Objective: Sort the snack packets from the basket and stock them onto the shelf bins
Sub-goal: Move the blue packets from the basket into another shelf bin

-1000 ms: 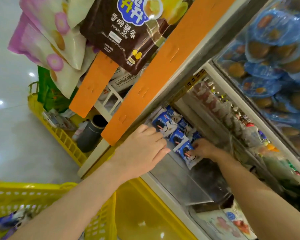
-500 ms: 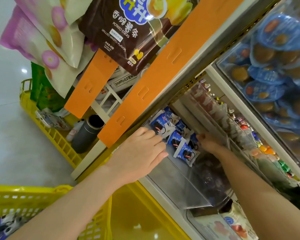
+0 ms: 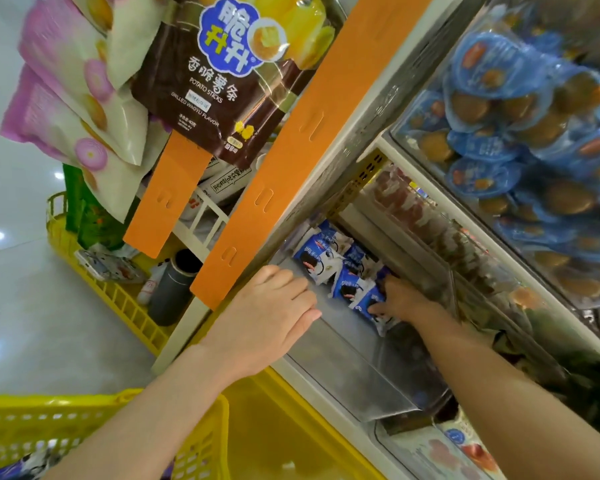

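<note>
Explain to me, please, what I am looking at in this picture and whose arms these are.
There is no machine here: a person wears a camera on the head, so the one view looks down along their own arms at a shop shelf. The left hand lies open, fingers straight, at the edge of a clear bin. In the bin stands a row of blue packets. The right hand reaches in and holds the nearest packet at the row's end. The yellow basket at bottom left seems to hold more. Big snack bags hang above.
</note>
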Demonstrator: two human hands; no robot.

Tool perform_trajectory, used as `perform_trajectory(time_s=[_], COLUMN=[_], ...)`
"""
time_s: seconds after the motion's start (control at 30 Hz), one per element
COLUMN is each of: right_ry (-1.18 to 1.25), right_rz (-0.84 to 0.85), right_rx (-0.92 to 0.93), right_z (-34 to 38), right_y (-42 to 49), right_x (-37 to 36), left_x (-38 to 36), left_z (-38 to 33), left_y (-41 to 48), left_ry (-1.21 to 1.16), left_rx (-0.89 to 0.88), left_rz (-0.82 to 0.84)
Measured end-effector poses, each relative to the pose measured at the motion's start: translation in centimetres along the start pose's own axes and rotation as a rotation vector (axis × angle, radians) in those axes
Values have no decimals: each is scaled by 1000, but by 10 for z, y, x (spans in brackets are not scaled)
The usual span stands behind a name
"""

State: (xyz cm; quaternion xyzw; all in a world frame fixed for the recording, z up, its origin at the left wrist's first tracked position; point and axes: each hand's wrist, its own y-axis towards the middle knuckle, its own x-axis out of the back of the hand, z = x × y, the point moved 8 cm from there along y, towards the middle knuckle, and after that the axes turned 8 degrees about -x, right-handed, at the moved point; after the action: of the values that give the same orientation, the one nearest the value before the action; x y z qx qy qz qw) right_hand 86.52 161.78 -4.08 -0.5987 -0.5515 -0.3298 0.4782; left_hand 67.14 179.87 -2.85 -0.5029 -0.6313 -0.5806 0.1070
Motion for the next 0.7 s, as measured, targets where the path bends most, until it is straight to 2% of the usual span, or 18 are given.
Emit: perform_trajectory(time_s=[0.1, 0.2, 0.33, 0.47, 0.6, 0.7], right_ry=[-17, 65, 245, 583, 562, 500], right_rz=[-2, -29, -136, -260, -238, -339], right_rx=[-18, -28, 45, 210, 465, 609], right_z=[1, 5, 24, 44, 67, 78], right_y=[-3, -12, -47, -120, -195, -232], right_x=[1, 7, 29, 46, 22, 7], left_x=[1, 3, -3, 2, 19, 38], left_z=[-1, -2, -1, -5, -18, -31], left_y=[0, 1, 2, -5, -27, -62], left_ry=[39, 91, 65, 104, 29, 33], left_rx=[6, -2, 5, 42, 108, 138], left_rz=[8, 31, 174, 234, 190, 132])
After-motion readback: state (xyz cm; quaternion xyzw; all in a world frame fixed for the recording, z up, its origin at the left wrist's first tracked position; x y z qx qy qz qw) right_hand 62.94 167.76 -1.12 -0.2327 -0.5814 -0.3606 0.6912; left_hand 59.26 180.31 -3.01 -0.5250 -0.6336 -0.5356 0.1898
